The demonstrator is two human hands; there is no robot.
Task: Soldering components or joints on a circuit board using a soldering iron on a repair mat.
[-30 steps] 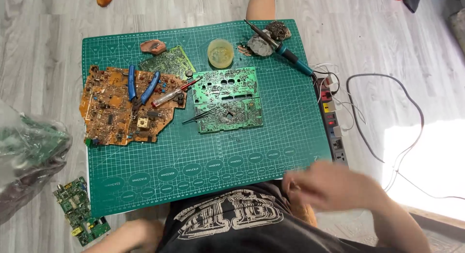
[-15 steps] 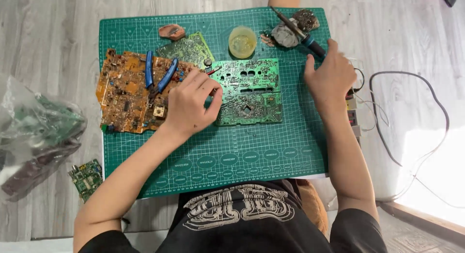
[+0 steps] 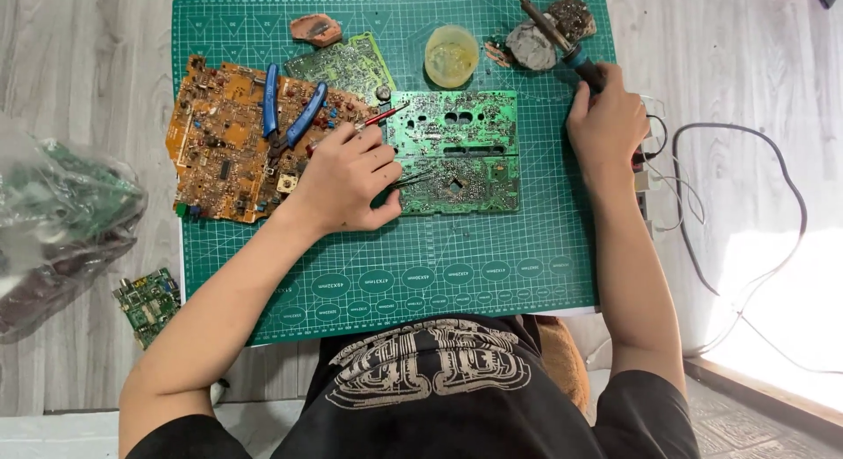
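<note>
- Two hands on the green cutting mat (image 3: 263,37), well apart.
- Left hand (image 3: 347,180) curled near mat centre, pinching a red-handled probe (image 3: 379,118) slanting up-right toward the green circuit board (image 3: 454,151) just to its right.
- Right hand (image 3: 606,125) wrapped round the soldering iron (image 3: 562,39) at far-right corner, tip aimed up-left.

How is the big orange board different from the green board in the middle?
The orange board is bigger and lies tilted; the green board is smaller and sits square on the mat. Blue pliers lie on the orange board; the left hand touches the green board's edge. Both are flat circuit boards.
</note>
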